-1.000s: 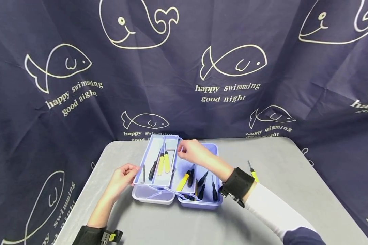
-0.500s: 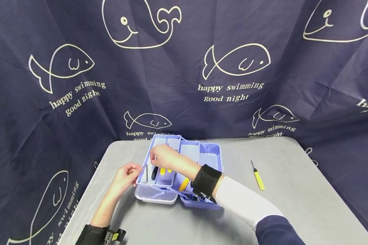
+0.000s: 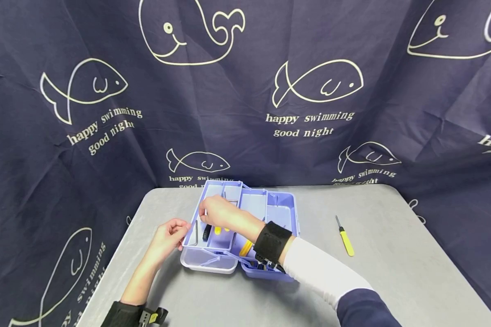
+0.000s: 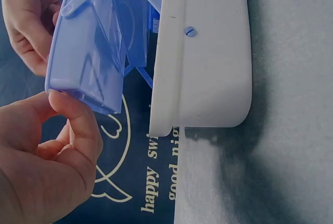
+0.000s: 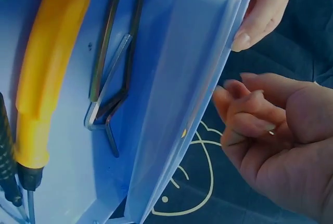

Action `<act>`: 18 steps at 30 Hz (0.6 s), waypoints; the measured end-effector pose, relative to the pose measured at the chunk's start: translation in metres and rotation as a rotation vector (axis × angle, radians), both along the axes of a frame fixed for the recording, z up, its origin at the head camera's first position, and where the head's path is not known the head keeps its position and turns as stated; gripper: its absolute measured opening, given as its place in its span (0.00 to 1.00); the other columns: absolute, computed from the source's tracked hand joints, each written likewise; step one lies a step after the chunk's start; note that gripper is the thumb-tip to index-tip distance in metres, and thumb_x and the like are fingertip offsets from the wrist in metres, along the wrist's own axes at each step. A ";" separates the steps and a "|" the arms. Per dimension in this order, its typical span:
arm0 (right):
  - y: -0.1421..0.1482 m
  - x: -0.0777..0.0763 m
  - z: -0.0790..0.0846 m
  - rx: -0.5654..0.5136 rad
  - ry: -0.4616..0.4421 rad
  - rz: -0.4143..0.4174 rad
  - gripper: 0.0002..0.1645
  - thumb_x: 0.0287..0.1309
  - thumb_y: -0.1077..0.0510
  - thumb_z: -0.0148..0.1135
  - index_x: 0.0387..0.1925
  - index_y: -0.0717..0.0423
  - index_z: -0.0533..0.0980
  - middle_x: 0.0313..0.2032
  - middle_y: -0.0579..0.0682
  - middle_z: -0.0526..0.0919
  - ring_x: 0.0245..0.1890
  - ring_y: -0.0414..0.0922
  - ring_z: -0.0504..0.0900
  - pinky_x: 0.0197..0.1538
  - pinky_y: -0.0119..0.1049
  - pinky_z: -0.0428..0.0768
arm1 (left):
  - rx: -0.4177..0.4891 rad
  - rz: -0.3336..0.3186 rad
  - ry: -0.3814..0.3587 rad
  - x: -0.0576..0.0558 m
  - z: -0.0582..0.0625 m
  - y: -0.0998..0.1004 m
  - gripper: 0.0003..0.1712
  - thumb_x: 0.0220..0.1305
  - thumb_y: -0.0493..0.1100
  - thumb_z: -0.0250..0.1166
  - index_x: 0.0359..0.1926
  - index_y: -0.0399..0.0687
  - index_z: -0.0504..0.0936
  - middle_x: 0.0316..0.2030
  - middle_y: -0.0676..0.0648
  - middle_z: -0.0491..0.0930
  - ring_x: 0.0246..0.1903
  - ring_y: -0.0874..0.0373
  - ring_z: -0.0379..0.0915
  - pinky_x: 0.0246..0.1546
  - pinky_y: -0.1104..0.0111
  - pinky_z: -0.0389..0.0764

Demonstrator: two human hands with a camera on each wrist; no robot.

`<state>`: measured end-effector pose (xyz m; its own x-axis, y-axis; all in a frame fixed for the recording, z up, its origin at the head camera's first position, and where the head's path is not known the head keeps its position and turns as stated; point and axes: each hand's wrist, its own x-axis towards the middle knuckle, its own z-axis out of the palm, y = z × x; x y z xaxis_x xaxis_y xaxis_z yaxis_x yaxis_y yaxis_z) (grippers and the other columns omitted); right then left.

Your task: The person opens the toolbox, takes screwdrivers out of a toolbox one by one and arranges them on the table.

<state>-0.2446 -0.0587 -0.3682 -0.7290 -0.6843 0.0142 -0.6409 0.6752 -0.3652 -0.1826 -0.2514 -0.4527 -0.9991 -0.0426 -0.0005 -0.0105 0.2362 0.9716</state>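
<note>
A lilac fold-out toolbox (image 3: 278, 272) stands on the table. My left hand (image 3: 169, 236) pinches the near left corner of its upper tray (image 4: 83, 73). My right hand (image 3: 218, 211) reaches over that tray, fingers curled. In the right wrist view a small bright spot shows among the right hand's (image 5: 286, 135) fingers; whether it is something held I cannot tell. Below the right hand lie a hex key (image 3: 196, 232), a black handle (image 3: 206, 233) and yellow handles (image 3: 217, 230), partly hidden. The right wrist view shows a yellow-handled screwdriver (image 5: 49, 73) and several hex keys (image 5: 109, 78).
A yellow-handled screwdriver (image 3: 345, 240) lies on the grey table (image 3: 393, 272), right of the toolbox. The right forearm covers part of the lower trays. Behind hangs a dark blue cloth (image 3: 245, 104) with fish drawings.
My right hand has moved left from the lower middle tray to above the upper tray, then nearly stopped. The left hand keeps its hold on the tray corner.
</note>
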 end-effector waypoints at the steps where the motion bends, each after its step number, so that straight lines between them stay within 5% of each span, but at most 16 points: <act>1: -0.001 0.000 0.000 0.019 0.011 0.015 0.04 0.67 0.59 0.68 0.37 0.53 0.87 0.34 0.45 0.87 0.34 0.40 0.82 0.41 0.30 0.78 | -0.001 0.002 -0.004 0.000 0.000 0.000 0.13 0.74 0.35 0.63 0.46 0.24 0.78 0.27 0.48 0.81 0.18 0.63 0.69 0.20 0.73 0.75; 18: -0.007 -0.002 -0.007 0.154 -0.042 0.162 0.06 0.69 0.58 0.66 0.38 0.52 0.88 0.31 0.42 0.85 0.34 0.38 0.78 0.42 0.28 0.76 | 0.009 0.003 -0.017 0.000 -0.001 -0.001 0.13 0.75 0.35 0.62 0.47 0.23 0.77 0.25 0.52 0.79 0.18 0.63 0.69 0.20 0.74 0.74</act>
